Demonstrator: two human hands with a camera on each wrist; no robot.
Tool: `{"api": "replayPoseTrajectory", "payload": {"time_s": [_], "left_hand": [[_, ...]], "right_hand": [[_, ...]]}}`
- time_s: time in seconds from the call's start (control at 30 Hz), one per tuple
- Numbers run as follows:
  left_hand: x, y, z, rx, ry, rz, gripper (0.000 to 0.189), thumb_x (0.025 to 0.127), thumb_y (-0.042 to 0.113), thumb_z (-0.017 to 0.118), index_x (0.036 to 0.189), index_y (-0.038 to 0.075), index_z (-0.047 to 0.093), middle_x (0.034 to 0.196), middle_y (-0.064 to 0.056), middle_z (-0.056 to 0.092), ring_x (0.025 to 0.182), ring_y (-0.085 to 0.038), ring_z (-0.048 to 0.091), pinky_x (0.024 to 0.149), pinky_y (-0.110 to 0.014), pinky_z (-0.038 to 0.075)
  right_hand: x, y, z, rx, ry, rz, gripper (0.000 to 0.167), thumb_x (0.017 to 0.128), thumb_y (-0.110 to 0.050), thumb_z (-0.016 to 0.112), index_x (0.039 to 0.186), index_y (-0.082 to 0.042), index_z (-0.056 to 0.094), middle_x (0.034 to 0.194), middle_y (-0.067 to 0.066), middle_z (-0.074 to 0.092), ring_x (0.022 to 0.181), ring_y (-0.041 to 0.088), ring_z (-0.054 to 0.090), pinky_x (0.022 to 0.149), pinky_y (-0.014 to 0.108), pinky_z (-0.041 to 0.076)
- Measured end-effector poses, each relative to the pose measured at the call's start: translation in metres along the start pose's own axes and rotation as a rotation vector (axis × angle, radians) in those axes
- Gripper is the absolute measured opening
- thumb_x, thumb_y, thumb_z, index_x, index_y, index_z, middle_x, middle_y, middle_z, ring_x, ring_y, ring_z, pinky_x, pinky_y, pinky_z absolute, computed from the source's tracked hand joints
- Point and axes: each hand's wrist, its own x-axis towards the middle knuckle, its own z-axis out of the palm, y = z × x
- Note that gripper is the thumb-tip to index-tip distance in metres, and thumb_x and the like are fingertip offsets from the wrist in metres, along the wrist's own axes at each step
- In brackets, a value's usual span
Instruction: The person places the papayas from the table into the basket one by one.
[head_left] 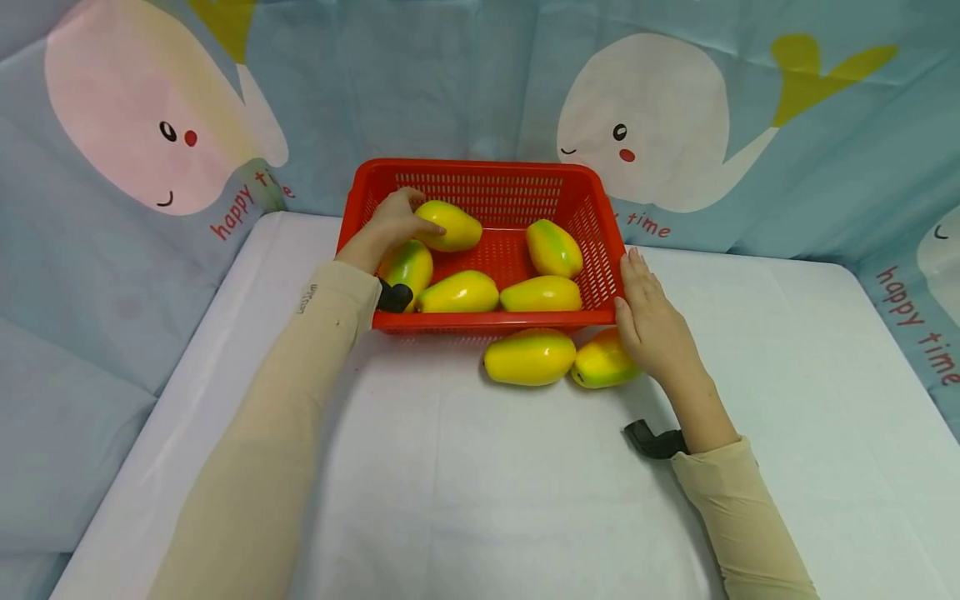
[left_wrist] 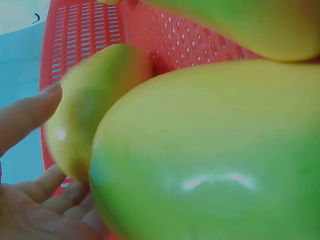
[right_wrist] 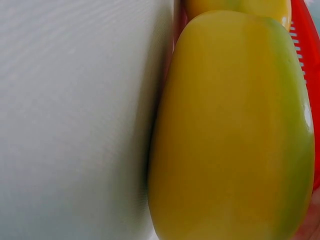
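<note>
The left hand (head_left: 392, 223) has its thumb and fingers on either side of the far-left fruit (head_left: 457, 227), inside the basket (head_left: 480, 319). The right hand (head_left: 654, 323) lies flat, fingers straight, along the basket's right wall. The hold seems to take only 1 end of a glossy, rounded thing, so the fruit could slip and roll into the others. The near-left fruit (head_left: 412, 263) sits close beside that wrist, and a low sweep of the arm might nudge it. Too firm a push from the right hand could slide the basket left across the tabletop (head_left: 465, 467). The front fruit (head_left: 529, 358) and corner fruit (head_left: 600, 360) lie outside, before the basket; a knock from the right wrist could set either rolling.

All 7 fruits are smooth, oblong and yellow with green patches. The far-left fruit shows yellow and green in the left wrist view, somewhat blurred. The far-right fruit (head_left: 555, 250) has a green band along its length; the corner fruit carries an orange tinge and a small dark tip.
</note>
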Motion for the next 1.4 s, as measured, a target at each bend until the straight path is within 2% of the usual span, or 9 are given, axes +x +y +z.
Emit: {"api": "replayPoseTrajectory", "payload": {"time_s": [0.23,0.43,0.57,0.67,0.83,1.07,1.13,1.3,1.4], "left_hand": [[0.000,0.000,-0.001,0.038,0.040,-0.009,0.066,0.088,0.016,0.065,0.144,0.000,0.032,0.146,-0.017,0.035,0.129,-0.030,0.035,0.109,-0.034,0.030],[0.001,0.000,-0.002,-0.034,0.056,-0.025,0.064,0.090,0.015,0.063,0.144,0.001,0.032,0.146,-0.015,0.037,0.128,-0.028,0.038,0.102,-0.033,0.040],[0.000,0.002,-0.002,-0.076,0.054,-0.028,0.062,0.091,0.016,0.062,0.145,0.004,0.033,0.146,-0.013,0.036,0.129,-0.026,0.038,0.102,-0.032,0.040],[-0.003,0.003,-0.003,-0.117,0.055,-0.004,0.060,0.092,0.015,0.061,0.144,0.004,0.035,0.146,-0.012,0.037,0.130,-0.025,0.037,0.104,-0.031,0.038],[-0.013,0.006,-0.005,-0.192,0.065,0.086,0.056,0.092,0.017,0.061,0.142,0.003,0.039,0.144,-0.011,0.039,0.131,-0.023,0.037,0.106,-0.030,0.035],[-0.043,0.015,-0.011,-0.366,0.081,0.185,0.052,0.093,0.018,0.061,0.140,0.007,0.042,0.141,-0.007,0.043,0.128,-0.017,0.041,0.104,-0.031,0.037],[-0.055,0.018,-0.011,-0.378,0.082,0.230,0.052,0.092,0.017,0.062,0.139,0.007,0.043,0.140,-0.007,0.045,0.128,-0.017,0.042,0.104,-0.030,0.038],[-0.092,0.021,-0.001,-0.399,0.080,0.420,0.046,0.091,0.010,0.062,0.134,0.002,0.047,0.137,-0.009,0.049,0.127,-0.017,0.044,0.104,-0.030,0.038],[-0.115,0.019,0.010,-0.425,0.059,0.509,0.043,0.090,0.002,0.061,0.131,-0.001,0.049,0.135,-0.012,0.050,0.126,-0.019,0.045,0.104,-0.032,0.037]], "right_hand": [[0.001,-0.001,-0.001,-0.001,0.002,0.001,0.057,0.100,-0.022,0.034,0.149,0.001,0.015,0.154,0.018,0.016,0.143,0.024,0.012,0.115,0.039,0.012],[0.000,-0.001,-0.001,0.000,-0.005,0.002,0.057,0.100,-0.022,0.033,0.149,0.002,0.015,0.155,0.017,0.014,0.143,0.025,0.012,0.115,0.041,0.013],[0.000,0.000,-0.001,0.003,-0.006,0.003,0.058,0.100,-0.022,0.034,0.149,0.001,0.015,0.154,0.018,0.015,0.143,0.024,0.011,0.115,0.040,0.012],[0.000,0.000,-0.001,0.007,-0.004,0.000,0.057,0.100,-0.022,0.033,0.149,0.001,0.014,0.155,0.018,0.015,0.143,0.024,0.011,0.115,0.039,0.011],[0.000,0.001,0.000,0.010,0.002,-0.002,0.057,0.100,-0.023,0.032,0.149,0.001,0.015,0.155,0.016,0.014,0.143,0.024,0.012,0.115,0.041,0.013],[-0.001,0.002,0.001,0.010,0.000,-0.002,0.057,0.100,-0.022,0.034,0.149,0.001,0.016,0.155,0.016,0.014,0.143,0.025,0.013,0.115,0.041,0.014],[-0.001,0.002,0.000,0.012,0.001,0.000,0.057,0.100,-0.022,0.033,0.149,0.002,0.016,0.155,0.016,0.014,0.143,0.025,0.012,0.115,0.041,0.013],[-0.002,0.004,-0.002,0.006,0.006,-0.001,0.057,0.101,-0.023,0.032,0.149,0.001,0.016,0.155,0.016,0.015,0.143,0.024,0.012,0.115,0.040,0.013],[-0.002,0.005,-0.003,0.006,0.007,-0.002,0.057,0.100,-0.023,0.033,0.149,0.001,0.016,0.155,0.017,0.015,0.143,0.024,0.012,0.115,0.040,0.012]]}}
